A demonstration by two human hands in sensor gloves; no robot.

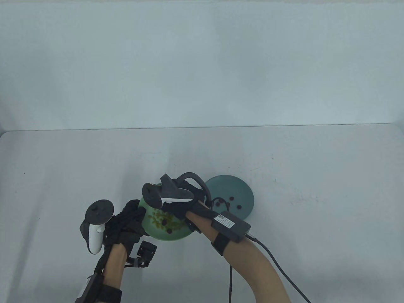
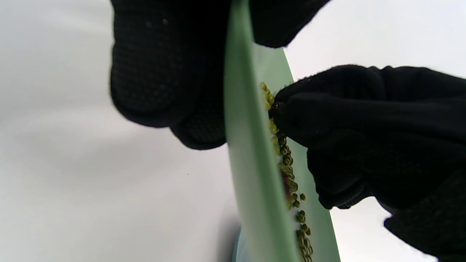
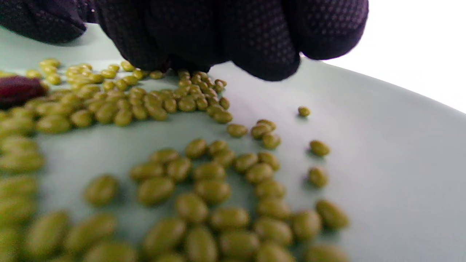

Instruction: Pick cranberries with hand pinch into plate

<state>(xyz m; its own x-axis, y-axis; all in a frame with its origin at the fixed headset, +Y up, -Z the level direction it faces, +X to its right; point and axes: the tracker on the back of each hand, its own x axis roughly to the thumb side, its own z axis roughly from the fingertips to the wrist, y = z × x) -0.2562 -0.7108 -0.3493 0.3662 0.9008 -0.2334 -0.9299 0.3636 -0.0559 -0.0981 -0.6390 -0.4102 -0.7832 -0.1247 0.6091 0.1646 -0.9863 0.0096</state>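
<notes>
A light green plate (image 1: 154, 232) holds many small green beans (image 3: 204, 182) and a few dark cranberries (image 1: 169, 230). My left hand (image 1: 139, 210) grips the plate's left rim (image 2: 251, 163), fingers (image 2: 164, 80) outside it. My right hand (image 1: 159, 210) reaches down into the plate, its fingertips (image 3: 255, 54) bunched together and touching the beans. Whether a cranberry sits between them is hidden. One cranberry (image 3: 18, 91) lies among the beans to the left of the fingertips. A teal plate (image 1: 243, 189) to the right holds several cranberries (image 1: 239, 207).
The two plates sit side by side and touching near the table's front middle. A cable (image 1: 274, 262) runs from the sensor box (image 1: 230, 222) on my right forearm toward the front edge. The table's far edge (image 1: 202, 127) meets a pale wall.
</notes>
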